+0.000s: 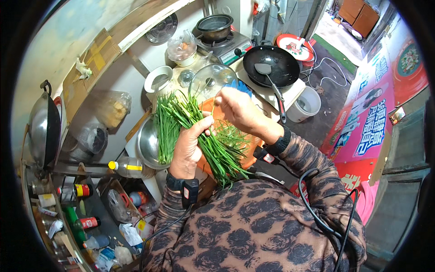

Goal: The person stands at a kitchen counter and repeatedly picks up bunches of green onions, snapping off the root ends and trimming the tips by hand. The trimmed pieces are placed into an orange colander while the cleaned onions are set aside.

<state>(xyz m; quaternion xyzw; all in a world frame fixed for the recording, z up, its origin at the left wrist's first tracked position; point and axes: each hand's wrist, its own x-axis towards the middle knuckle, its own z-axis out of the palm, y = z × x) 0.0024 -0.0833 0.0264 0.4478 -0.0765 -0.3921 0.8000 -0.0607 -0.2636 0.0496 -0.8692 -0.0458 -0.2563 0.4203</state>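
My left hand (189,146) grips a bunch of garlic chives (222,154), its pale stem ends pointing up and away and its green tips hanging towards my body. Close by, my right hand (243,112) pinches a thin yellowish-green chive stalk (213,108) at the bunch's edge. Beneath both hands sits an orange plastic basket (255,149) with loose chive scraps (232,134) in it. A second pile of chives (168,139) lies to the left, over a stainless steel bowl (144,144) that it partly covers.
A glass lid (217,76) stands beyond the basket. To its right, a black wok (285,66) holds a spatula (263,69), whose handle overhangs the board. Behind are a gas stove (226,47) and pot (214,29). A white bucket (308,102) stands right; bottles (83,190) fill shelves at lower left.
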